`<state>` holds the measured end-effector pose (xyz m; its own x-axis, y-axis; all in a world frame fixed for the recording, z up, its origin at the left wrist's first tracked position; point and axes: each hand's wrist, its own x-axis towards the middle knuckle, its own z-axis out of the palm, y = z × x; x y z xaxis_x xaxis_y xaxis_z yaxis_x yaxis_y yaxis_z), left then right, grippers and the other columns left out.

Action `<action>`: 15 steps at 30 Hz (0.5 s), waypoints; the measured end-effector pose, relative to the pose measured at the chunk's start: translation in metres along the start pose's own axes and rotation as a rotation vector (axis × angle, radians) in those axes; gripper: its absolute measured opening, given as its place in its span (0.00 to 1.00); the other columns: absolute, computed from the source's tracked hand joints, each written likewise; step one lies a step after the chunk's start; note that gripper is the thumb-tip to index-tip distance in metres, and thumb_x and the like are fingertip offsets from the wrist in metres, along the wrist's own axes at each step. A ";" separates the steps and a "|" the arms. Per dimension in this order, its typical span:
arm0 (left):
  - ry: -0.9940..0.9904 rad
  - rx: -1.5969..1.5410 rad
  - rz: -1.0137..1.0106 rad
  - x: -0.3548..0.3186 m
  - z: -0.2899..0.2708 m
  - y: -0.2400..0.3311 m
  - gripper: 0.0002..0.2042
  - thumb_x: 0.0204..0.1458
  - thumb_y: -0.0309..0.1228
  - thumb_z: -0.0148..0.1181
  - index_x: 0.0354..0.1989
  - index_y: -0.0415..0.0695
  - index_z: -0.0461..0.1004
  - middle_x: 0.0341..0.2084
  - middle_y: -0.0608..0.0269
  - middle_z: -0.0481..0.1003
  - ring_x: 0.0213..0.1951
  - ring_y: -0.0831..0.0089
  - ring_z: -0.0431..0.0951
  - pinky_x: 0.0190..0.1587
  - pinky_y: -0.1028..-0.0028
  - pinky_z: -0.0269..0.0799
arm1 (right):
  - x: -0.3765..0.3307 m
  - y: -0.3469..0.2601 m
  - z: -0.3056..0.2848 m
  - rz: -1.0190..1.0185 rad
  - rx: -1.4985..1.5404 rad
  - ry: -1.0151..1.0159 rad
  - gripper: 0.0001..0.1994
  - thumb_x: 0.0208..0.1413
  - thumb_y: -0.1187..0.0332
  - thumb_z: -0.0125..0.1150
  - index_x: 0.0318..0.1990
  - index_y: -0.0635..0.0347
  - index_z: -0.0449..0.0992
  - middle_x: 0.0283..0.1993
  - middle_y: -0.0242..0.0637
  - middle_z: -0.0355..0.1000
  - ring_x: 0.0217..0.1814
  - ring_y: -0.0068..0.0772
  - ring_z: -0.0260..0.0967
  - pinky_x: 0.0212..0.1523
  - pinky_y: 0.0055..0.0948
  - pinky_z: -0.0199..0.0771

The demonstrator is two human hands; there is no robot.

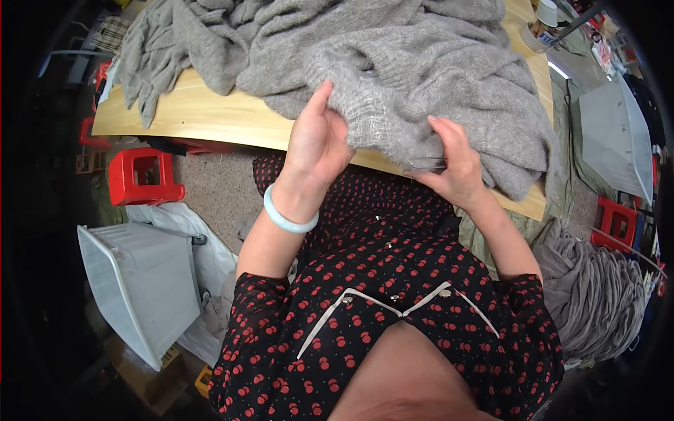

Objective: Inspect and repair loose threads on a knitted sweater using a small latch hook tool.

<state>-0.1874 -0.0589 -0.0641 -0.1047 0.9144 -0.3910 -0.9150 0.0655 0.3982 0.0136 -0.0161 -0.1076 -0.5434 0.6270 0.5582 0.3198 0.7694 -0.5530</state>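
Observation:
A heap of grey knitted garments (449, 63) lies over the table, hanging past its near edge. My left hand (319, 137) is closed on a ribbed edge of the knit (368, 123), its thumb pointing up and its fingertips tucked behind the fabric. A pale blue bangle (289, 219) circles my left wrist. To the right, my right hand (460, 165) is curled at the same piece of knit. Between its thumb and fingers shows a small, thin, dark metal tool (425, 167), whose kind I cannot make out, against the fabric.
The wooden table (210, 112) ends just ahead of my body. Red stools (144, 175) and a grey plastic bin (144, 281) stand on the left. At right are another bin (614, 137), a red stool (616, 223) and a large grey fabric bundle (593, 295). A cup (547, 14) sits at the far right corner.

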 end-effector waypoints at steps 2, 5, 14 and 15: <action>-0.044 -0.020 -0.008 -0.008 -0.002 -0.002 0.18 0.58 0.36 0.38 0.53 0.38 0.59 0.51 0.57 0.65 0.53 0.63 0.64 0.58 0.64 0.56 | -0.010 0.005 0.001 0.016 0.000 -0.083 0.22 0.36 0.77 0.60 0.44 0.61 0.69 0.43 0.42 0.69 0.42 0.42 0.69 0.41 0.30 0.70; -0.038 0.105 -0.013 -0.017 -0.012 0.002 0.13 0.55 0.31 0.45 0.47 0.38 0.63 0.45 0.58 0.69 0.49 0.68 0.67 0.54 0.70 0.61 | -0.004 0.012 -0.011 0.201 0.061 -0.384 0.19 0.36 0.79 0.55 0.41 0.62 0.70 0.40 0.41 0.70 0.39 0.37 0.69 0.41 0.27 0.68; 0.238 0.676 0.350 0.033 -0.095 -0.021 0.19 0.48 0.28 0.56 0.44 0.30 0.58 0.33 0.54 0.69 0.39 0.68 0.70 0.44 0.72 0.66 | 0.034 0.067 -0.036 0.549 0.205 -0.525 0.09 0.48 0.68 0.54 0.32 0.65 0.71 0.26 0.28 0.67 0.30 0.16 0.60 0.33 0.20 0.63; 0.357 0.949 0.706 0.041 -0.094 -0.029 0.23 0.47 0.29 0.57 0.47 0.29 0.56 0.33 0.51 0.69 0.40 0.65 0.69 0.46 0.68 0.65 | 0.034 0.077 -0.029 0.525 0.093 -0.493 0.09 0.47 0.68 0.54 0.32 0.65 0.71 0.25 0.31 0.67 0.29 0.18 0.60 0.33 0.22 0.63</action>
<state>-0.2017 -0.0614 -0.1697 -0.6977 0.7164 0.0086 0.0141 0.0018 0.9999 0.0419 0.0680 -0.1135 -0.6304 0.7658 -0.1269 0.5792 0.3552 -0.7338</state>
